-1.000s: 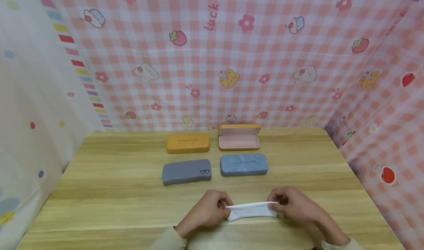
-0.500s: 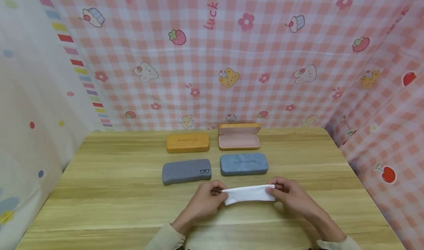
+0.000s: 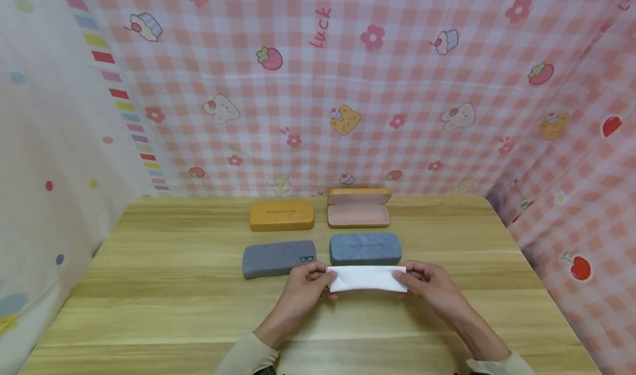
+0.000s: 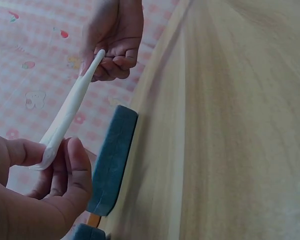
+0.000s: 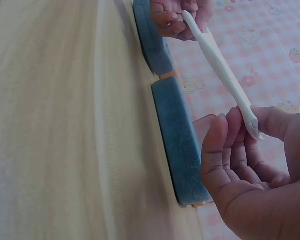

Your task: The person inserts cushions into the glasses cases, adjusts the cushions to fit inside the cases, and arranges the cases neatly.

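Note:
A folded white cloth (image 3: 366, 279) is stretched flat between both hands, raised off the table in front of the cases. My left hand (image 3: 302, 292) pinches its left end between thumb and fingers; my right hand (image 3: 433, 288) pinches the right end the same way. In the left wrist view the cloth (image 4: 70, 110) appears edge-on as a thin layered strip. Just beyond it lies a closed blue glasses case (image 3: 365, 247). A closed grey glasses case (image 3: 278, 258) with a small glasses print sits beyond the left hand, its right end close to the fingers in the head view.
Behind stand a closed orange glasses case (image 3: 281, 215) and an open orange glasses case (image 3: 359, 212) with pink lining, its lid leaning back. All rest on a wooden table (image 3: 164, 286). A pink checked curtain (image 3: 298, 88) hangs behind the far edge.
Both hands have lifted the white cloth and moved it forward toward the cases, turning its face up toward the head camera. The glasses cases have stayed in place.

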Demonstrator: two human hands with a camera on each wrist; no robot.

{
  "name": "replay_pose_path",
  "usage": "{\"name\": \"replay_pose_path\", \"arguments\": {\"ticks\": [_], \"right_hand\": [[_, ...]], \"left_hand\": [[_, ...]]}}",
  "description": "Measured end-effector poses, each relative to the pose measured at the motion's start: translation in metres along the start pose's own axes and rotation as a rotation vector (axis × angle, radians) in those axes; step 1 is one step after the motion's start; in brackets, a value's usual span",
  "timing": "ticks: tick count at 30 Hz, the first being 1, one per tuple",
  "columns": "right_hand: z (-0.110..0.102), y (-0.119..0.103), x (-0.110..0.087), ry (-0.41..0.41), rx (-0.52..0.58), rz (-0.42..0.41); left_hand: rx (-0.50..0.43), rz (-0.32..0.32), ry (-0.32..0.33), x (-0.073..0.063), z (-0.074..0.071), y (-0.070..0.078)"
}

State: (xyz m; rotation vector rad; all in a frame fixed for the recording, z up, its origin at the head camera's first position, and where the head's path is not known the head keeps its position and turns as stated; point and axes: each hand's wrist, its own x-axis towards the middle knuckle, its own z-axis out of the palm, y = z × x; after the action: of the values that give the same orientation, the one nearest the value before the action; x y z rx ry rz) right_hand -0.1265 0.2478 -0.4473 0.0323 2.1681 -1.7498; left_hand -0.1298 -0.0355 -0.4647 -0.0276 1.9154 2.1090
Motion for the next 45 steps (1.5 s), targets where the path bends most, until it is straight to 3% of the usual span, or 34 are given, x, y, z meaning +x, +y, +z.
{"name": "replay_pose_path", "arguments": {"ticks": [8,23,35,45], "right_hand": [[0.001,-0.007,0.01,0.077,-0.004,0.036],[-0.008,-0.025,0.029,0.075,-0.043,0.011],[-0.018,-0.029,0.048,0.107,-0.022,-0.003],[-0.021,-0.039,0.06,0.087,-0.001,-0.009]], "left_hand": [[-0.015,-0.015,0.017,0.009,-0.002,0.005],[0.054,0.014,0.061,0.032,-0.007,0.026],[0.14,-0.009,0.051,0.052,-0.01,0.035],[0.05,0.0,0.053,0.067,-0.013,0.037]]}}
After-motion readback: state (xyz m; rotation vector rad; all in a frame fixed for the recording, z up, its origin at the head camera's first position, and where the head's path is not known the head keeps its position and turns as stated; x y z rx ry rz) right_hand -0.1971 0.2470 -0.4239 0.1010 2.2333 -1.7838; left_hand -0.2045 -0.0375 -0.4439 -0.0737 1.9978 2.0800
